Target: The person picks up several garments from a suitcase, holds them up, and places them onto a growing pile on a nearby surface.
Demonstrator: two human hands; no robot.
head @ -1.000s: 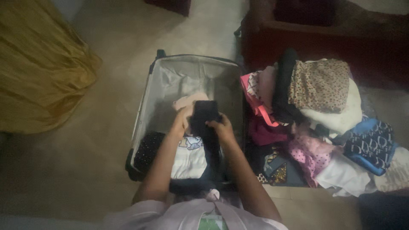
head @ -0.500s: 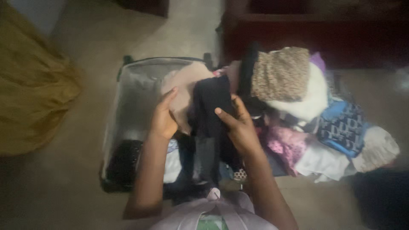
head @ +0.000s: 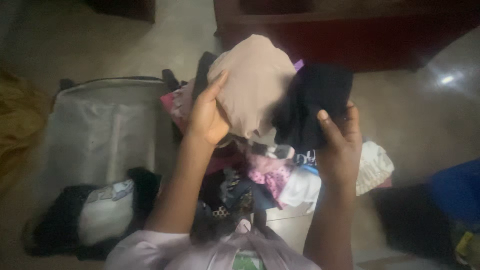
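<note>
My left hand (head: 207, 114) grips a beige folded garment (head: 255, 85), held up above the clothes pile (head: 280, 175). A black garment (head: 312, 102) is clutched in my right hand (head: 340, 140), just right of the beige one and touching it. Both hands are raised over the pile, to the right of the open grey suitcase (head: 105, 130). The suitcase's near end holds a white folded piece (head: 105, 215) and black clothes (head: 62, 222). The lifted garments hide most of the pile beneath them.
A dark red wooden piece of furniture (head: 350, 35) stands at the back. Yellow fabric (head: 15, 125) lies at the far left. A blue thing (head: 457, 192) and a dark shape (head: 410, 220) sit on the floor at the right.
Both hands have moved right and up, carrying the beige and black garments out of the suitcase to above the clothes pile. The view has swung to the right.
</note>
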